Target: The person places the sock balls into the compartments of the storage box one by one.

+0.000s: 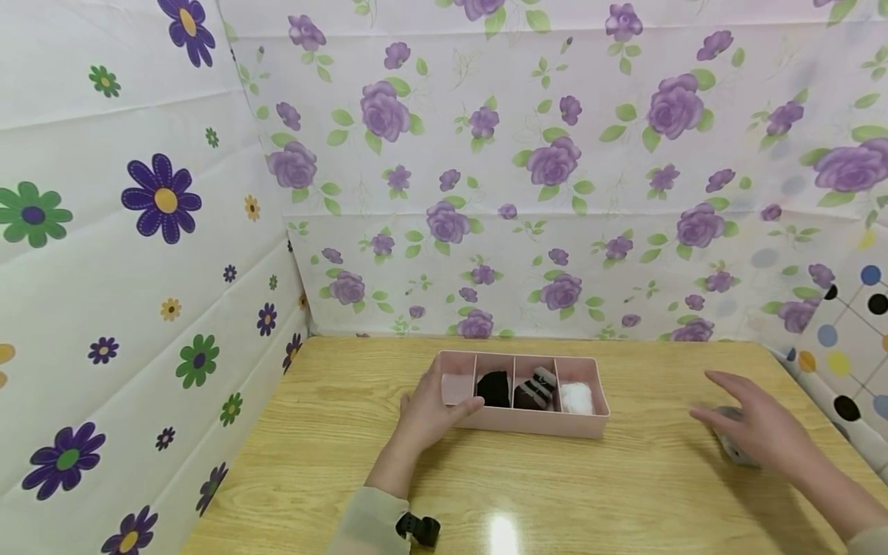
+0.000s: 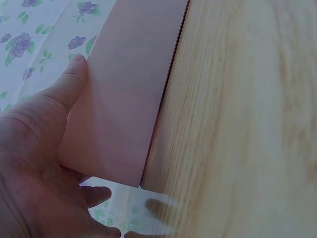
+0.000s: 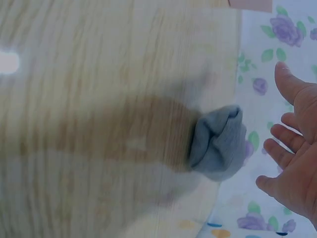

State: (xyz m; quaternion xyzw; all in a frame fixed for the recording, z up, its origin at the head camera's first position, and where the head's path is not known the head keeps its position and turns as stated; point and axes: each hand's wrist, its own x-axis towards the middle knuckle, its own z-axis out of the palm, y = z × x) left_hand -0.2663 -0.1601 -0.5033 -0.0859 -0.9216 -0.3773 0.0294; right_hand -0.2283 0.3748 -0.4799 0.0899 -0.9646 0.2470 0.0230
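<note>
A pink divided box sits on the table. My left hand holds its left end, thumb over the front rim and fingers round the end wall. In the left wrist view, the thumb lies along the rim of the box. From left, the compartments show a bare floor, a black bundled sock, a striped grey-and-dark sock and a white bundle. At the right, my right hand hovers, fingers spread, over a grey rolled sock, apart from it in the right wrist view.
The wooden table reaches back to a curtain with purple roses. A flower-patterned sheet hangs on the left and a dotted one on the right. A dark band is on the left wrist.
</note>
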